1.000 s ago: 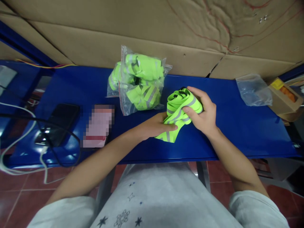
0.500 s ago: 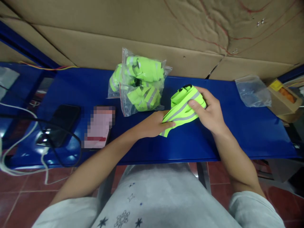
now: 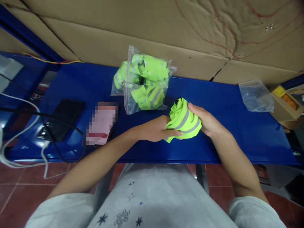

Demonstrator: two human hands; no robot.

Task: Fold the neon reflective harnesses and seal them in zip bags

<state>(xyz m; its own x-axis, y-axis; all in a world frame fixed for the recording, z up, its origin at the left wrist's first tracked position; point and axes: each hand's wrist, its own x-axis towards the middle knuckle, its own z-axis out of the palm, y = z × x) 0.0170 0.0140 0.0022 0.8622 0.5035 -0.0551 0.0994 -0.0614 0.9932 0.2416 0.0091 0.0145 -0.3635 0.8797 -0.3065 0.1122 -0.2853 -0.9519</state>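
Observation:
A bundle of neon yellow-green reflective strap [image 3: 186, 122] with grey bands, probably part of a safety vest, is held above the blue table between both hands. My left hand [image 3: 161, 129] grips its lower left side, thumb across the front and the other fingers mostly hidden by the fabric. My right hand [image 3: 205, 119] is wrapped round its right side, thumb near the top edge. A black edge shows at the bundle's top. Beyond it, clear zip bags [image 3: 148, 84] holding similar neon fabric lie in a pile.
On the blue table [image 3: 228, 136], a phone with a blurred screen [image 3: 102, 123] and a dark phone [image 3: 64, 117] with cables lie left. An unfilled clear bag [image 3: 256, 96] and an open cardboard box [image 3: 286, 103] are at right. Cardboard sheeting [image 3: 142, 28] stands behind.
The neon bundle has been folded round into a more compact roll and sits lower. My right hand has moved down and shifted its grip to the roll's right side.

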